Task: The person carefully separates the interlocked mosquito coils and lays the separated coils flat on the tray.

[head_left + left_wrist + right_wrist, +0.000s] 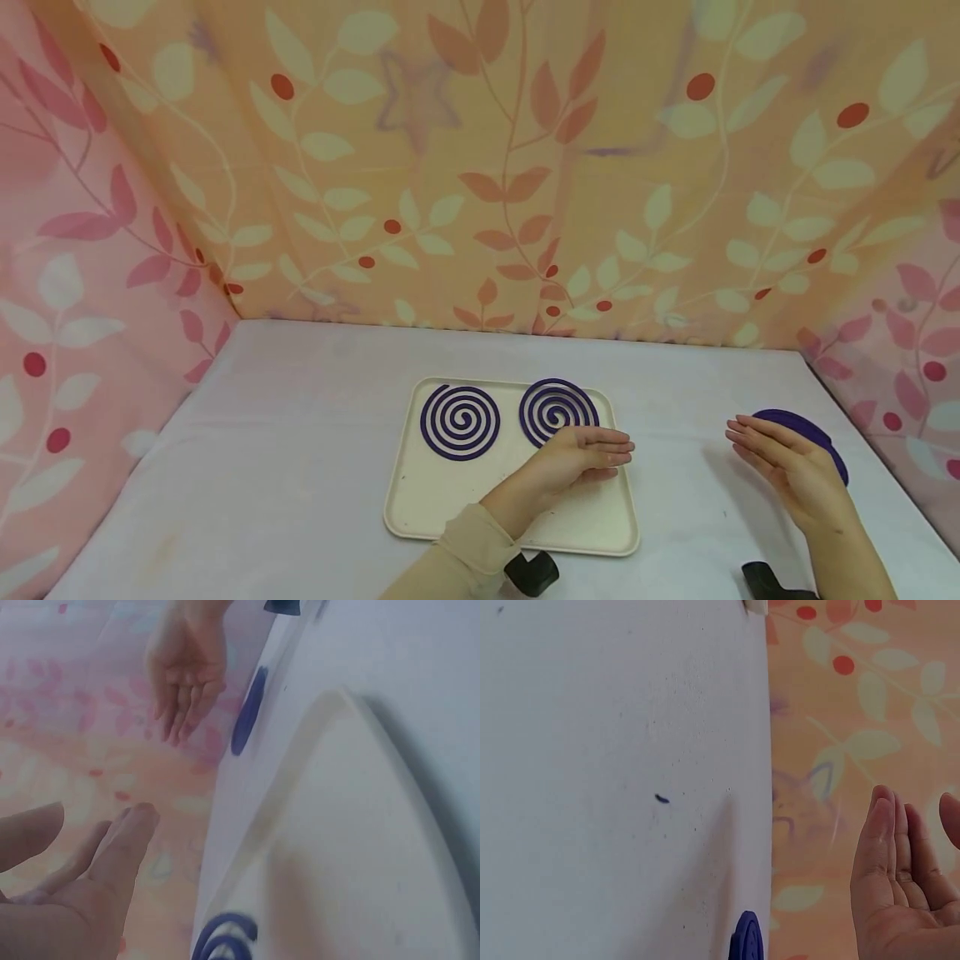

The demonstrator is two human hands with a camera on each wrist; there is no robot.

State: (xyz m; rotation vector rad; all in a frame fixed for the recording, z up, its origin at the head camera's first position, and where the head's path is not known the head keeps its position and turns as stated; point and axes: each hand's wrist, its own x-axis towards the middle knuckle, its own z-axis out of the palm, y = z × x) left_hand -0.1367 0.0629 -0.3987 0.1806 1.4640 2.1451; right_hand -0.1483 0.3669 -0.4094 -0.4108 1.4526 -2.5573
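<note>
A cream tray lies on the white table and carries two purple spiral coils, one at the left and one at the right. My left hand hovers over the tray's right part with straight fingers, just in front of the right coil, and holds nothing. My right hand is held flat and on edge over the table right of the tray, also holding nothing. Behind it lies a stack of purple coils, partly hidden by the hand. The left wrist view shows the tray and the right hand.
Patterned fabric walls close in the table at the back and both sides. A small dark speck lies on the table in the right wrist view. Black wrist mounts show at the near edge.
</note>
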